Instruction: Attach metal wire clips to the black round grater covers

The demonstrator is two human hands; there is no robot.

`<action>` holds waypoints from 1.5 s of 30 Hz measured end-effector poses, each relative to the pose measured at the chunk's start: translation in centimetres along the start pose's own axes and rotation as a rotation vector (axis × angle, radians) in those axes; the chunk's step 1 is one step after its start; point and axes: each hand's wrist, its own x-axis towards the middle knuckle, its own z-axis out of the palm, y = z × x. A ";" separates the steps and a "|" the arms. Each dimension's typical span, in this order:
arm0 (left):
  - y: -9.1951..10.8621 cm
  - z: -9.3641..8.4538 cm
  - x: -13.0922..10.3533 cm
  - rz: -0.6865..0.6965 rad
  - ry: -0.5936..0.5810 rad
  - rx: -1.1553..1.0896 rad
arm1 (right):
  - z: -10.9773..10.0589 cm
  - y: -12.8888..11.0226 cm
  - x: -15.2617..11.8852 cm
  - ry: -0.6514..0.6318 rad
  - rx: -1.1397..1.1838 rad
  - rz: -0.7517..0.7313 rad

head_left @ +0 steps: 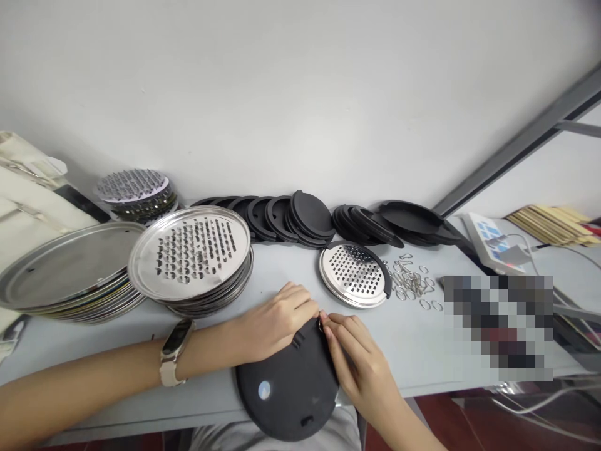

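A black round plastic disc (291,398) with a small round sticker (265,389) overhangs the table's front edge above my lap. My left hand (277,322) is closed on its far edge, the fingers bent over the rim. At the disc's upper right edge, my right hand (359,363) pinches a small metal ring (321,325), partly hidden by the fingertips. The fingertips of both hands almost meet there. Just beyond them lies a round metal grater (354,275) with a black rim piece on its right side. Loose metal rings (413,282) are scattered to the right of it.
On the left stand stacks of metal grater plates (190,250) and wide metal discs (70,263), with spiky grater discs (134,188) behind. Black round parts (312,216) line the wall. A power strip (491,241) and yellowish strips (554,222) lie at right; a blurred patch covers something nearby.
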 end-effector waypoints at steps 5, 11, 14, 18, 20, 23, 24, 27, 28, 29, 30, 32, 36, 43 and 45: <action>0.0 -0.1 0.0 0.001 -0.031 0.020 | 0.1 0.1 -0.2 0.000 -0.007 -0.011; 0.2 -0.2 0.0 -0.015 -0.042 0.024 | 0.1 0.2 -0.2 0.006 -0.004 -0.002; 0.3 -0.3 -0.1 -0.011 -0.052 0.016 | 0.1 0.2 -0.2 0.012 -0.008 -0.005; 0.2 -0.3 -0.1 -0.007 -0.050 0.027 | 0.1 0.2 -0.1 0.015 -0.009 -0.007; 0.2 -0.3 0.0 0.003 -0.059 0.034 | 0.2 0.2 -0.2 0.012 -0.014 0.013; 0.2 -0.3 0.1 0.022 -0.090 0.054 | 0.2 0.2 -0.2 0.019 -0.006 0.052; 0.3 -0.4 0.2 0.017 -0.091 0.057 | 0.2 0.3 -0.3 0.024 -0.002 0.066; 0.3 -0.4 0.2 -0.021 -0.071 0.051 | 0.2 0.3 -0.2 0.017 0.004 0.118; 0.3 -0.4 0.2 -0.035 -0.062 0.046 | 0.1 0.3 -0.2 0.006 0.003 0.141; 0.3 -0.4 0.2 -0.046 -0.053 0.040 | 0.1 0.2 -0.1 -0.003 0.002 0.164; 0.2 -0.4 0.2 -0.052 -0.045 0.033 | 0.0 0.2 -0.1 -0.011 0.003 0.184; 0.2 -0.3 0.1 -0.046 -0.022 0.025 | -0.1 0.1 0.0 -0.011 0.006 0.213; 0.1 -0.2 0.2 0.012 0.030 0.048 | -0.2 0.2 0.2 0.019 0.043 0.226; 1.5 -1.2 0.6 -0.033 0.038 0.113 | -0.7 0.2 0.4 0.085 0.154 0.318; 2.1 -1.3 0.4 -0.104 0.034 0.161 | -0.8 0.2 0.4 0.101 0.187 0.351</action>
